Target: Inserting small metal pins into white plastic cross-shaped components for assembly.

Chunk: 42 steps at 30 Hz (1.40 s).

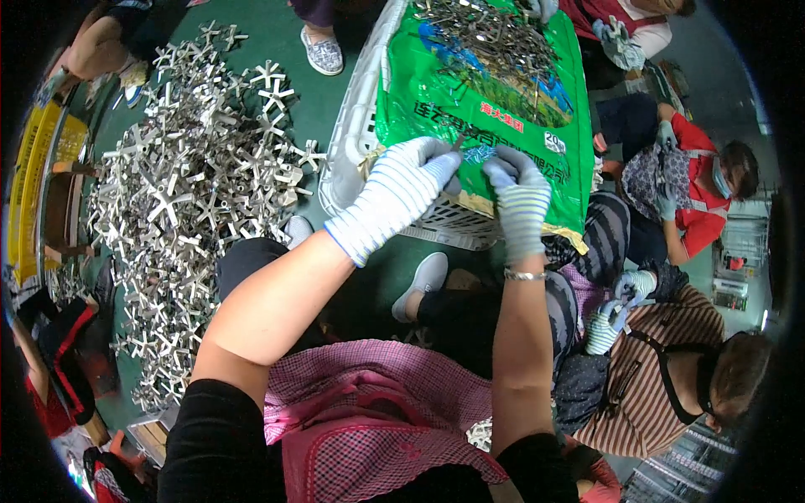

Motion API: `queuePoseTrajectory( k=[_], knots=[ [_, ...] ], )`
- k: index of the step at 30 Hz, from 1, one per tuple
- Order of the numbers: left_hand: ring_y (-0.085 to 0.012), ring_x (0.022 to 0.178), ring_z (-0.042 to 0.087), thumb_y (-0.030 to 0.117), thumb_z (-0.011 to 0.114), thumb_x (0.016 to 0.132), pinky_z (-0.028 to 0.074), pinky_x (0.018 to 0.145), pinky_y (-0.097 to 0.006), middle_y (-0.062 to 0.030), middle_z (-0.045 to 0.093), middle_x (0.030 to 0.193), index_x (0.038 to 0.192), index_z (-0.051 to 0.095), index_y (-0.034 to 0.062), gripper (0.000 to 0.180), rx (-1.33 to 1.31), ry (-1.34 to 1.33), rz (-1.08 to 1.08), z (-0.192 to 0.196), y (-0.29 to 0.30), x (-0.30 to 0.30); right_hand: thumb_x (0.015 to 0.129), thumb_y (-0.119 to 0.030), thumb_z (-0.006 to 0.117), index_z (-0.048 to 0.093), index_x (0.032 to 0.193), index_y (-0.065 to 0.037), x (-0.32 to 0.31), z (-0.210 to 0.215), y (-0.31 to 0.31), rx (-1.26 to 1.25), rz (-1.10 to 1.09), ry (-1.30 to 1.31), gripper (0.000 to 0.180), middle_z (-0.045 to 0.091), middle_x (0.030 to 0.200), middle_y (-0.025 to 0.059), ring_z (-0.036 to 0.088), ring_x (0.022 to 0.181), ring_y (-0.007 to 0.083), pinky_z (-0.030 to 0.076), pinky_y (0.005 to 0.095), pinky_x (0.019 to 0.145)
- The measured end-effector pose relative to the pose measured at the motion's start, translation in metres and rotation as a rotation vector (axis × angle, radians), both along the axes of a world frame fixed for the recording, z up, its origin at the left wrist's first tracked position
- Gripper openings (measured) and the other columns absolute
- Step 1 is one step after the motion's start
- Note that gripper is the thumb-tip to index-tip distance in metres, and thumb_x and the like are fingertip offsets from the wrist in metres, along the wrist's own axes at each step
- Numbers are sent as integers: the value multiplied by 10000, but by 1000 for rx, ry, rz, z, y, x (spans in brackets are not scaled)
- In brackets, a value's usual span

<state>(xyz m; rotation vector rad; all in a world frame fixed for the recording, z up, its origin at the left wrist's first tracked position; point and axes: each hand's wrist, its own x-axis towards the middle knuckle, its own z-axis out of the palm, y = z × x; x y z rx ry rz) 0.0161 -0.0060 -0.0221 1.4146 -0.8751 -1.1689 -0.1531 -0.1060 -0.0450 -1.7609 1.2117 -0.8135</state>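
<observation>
Left hand point(407, 180): gloved, white with blue stripes; above the near left corner of the sack; fingers pinched narrow on a thin dark piece point(459, 143), apparently metal.

Right hand point(524, 193): matching glove, silvery bracelet point(525, 275) at the wrist; above the near edge of the sack, just beside the left; fingers bent and drawn close. Whether they grip anything cannot be told.

Blue patch point(479, 154): small, between the two hands; loose scrap or print, unclear.

Sack point(402, 96): green plastic, printed, laid flat across the crate.

Heap of small dark metal pieces point(503, 38): at the far end of the sack, spread toward its right edge.

Crate point(338, 168): white plastic, latticed, its left rim showing beyond the sack.

Pile of star-shaped metal pieces point(193, 197): large, silvery, on the green floor point(369, 289), left of the crate.

Yellow crate point(33, 189): beyond the pile, far left.

Co-workers: one in red point(703, 201), one in brown stripes point(620, 411), both right of the sack.
</observation>
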Motion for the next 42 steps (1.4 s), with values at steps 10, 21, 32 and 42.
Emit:
queuePoseTrajectory(
  k=[10, 21, 32, 42],
  knots=[
    [-95, 637, 579, 230, 590, 890, 472, 589, -263, -65, 637, 720, 919, 623, -8, 243, -76, -140, -68, -3, 0, -13, 744, 16, 721, 565, 1124, 39, 27, 22, 37, 45, 39, -532, 412, 659, 931, 102, 626, 858, 143, 513, 272, 817],
    [-103, 699, 606, 211, 582, 900, 489, 646, -265, -86, 650, 759, 958, 619, -16, 237, -169, -222, -20, -4, -1, -20, 754, 12, 715, 553, 1120, 47, 28, 26, 37, -15, -68, -525, 403, 661, 928, 103, 632, 847, 138, 515, 252, 786],
    [-89, 690, 580, 206, 572, 907, 477, 641, -255, -59, 650, 769, 972, 622, -26, 246, -125, -42, -104, -6, -1, -24, 794, -21, 685, 588, 1080, 18, 26, 19, 35, -70, -25, -473, 304, 645, 882, 64, 596, 799, 103, 496, 244, 732],
    [-80, 687, 568, 214, 563, 909, 469, 623, -252, -50, 643, 768, 971, 619, -31, 259, -232, -191, -87, -9, 4, -23, 863, -94, 629, 600, 1011, 19, 29, 18, 34, 21, 22, -412, 189, 638, 858, 57, 592, 780, 102, 484, 240, 711]
  ],
)
